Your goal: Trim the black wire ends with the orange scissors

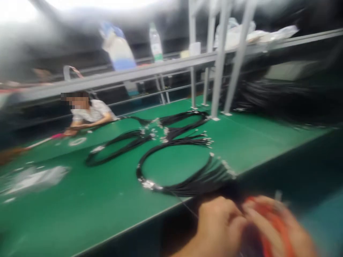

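Observation:
My left hand (219, 221) is closed just in front of the table edge, and what its fingers pinch is hidden. A thin black cable (184, 205) runs from the table edge towards it. Close beside it, my right hand (284, 225) is wrapped round a red-orange object (276, 223), too blurred to name. Beyond my hands lies a curved bundle of black cables (184, 189) with pale connector ends fanned out at the right and a whitish band at its left.
More looped black cable bundles (118, 157) lie across the green table (88, 207). A clear plastic bag (40, 178) is at the left. Grey posts (218, 71) carry a shelf (171, 66) with a bottle (155, 43). A person (92, 110) leans at the far side.

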### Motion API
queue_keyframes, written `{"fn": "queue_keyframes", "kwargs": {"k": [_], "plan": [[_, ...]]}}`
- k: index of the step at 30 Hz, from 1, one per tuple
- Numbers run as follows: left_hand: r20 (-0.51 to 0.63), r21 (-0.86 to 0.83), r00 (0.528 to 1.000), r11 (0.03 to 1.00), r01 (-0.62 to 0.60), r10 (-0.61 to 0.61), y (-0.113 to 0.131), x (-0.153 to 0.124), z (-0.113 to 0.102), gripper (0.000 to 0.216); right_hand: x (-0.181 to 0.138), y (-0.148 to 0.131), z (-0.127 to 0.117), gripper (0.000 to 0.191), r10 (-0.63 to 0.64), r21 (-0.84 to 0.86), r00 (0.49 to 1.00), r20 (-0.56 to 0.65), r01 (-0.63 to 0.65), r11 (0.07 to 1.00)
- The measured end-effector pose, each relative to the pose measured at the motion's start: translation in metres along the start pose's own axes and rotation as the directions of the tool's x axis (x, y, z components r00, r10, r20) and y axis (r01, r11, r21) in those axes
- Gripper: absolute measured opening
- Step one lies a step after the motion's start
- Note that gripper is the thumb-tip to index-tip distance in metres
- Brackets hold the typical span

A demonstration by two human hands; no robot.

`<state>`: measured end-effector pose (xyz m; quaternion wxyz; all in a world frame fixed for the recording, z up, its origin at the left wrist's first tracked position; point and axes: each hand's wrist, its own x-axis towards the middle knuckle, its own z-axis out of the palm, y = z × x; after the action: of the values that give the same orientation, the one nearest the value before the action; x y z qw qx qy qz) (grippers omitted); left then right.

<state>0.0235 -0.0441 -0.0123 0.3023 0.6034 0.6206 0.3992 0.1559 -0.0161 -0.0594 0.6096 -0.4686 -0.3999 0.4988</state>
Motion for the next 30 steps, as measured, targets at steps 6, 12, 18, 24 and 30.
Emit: {"fn": "queue_keyframes", "kwargs": {"k": [6, 12, 18, 24, 30], "plan": [[0.06, -0.093, 0.998, 0.996, 0.002, 0.004, -0.004, 0.009, -0.007, 0.011, 0.006, -0.023, 0.03, 0.015, 0.186, 0.343, 0.959, 0.215, -0.253, 0.905], [0.096, -0.269, 0.995, 0.963, 0.0, 0.027, -0.009, 0.013, -0.009, 0.011, -0.004, -0.024, 0.036, 0.015, 0.215, 0.375, 0.963, 0.165, -0.262, 0.889], [-0.034, -0.349, 0.999, 0.937, -0.004, -0.008, -0.007, 0.019, -0.007, 0.012, -0.01, -0.025, 0.047, 0.018, 0.193, 0.311, 0.967, 0.166, -0.237, 0.92], [0.192, -0.658, 0.981, 0.737, 0.158, -0.039, -0.009, 0.026, -0.013, 0.013, -0.011, -0.022, 0.047, 0.012, 0.202, 0.426, 0.958, 0.202, -0.272, 0.863], [0.21, -0.706, 0.975, 0.678, 0.204, -0.075, -0.01, 0.024, -0.014, 0.014, -0.008, -0.023, 0.047, 0.013, 0.226, 0.441, 0.951, 0.212, -0.299, 0.846]]}}
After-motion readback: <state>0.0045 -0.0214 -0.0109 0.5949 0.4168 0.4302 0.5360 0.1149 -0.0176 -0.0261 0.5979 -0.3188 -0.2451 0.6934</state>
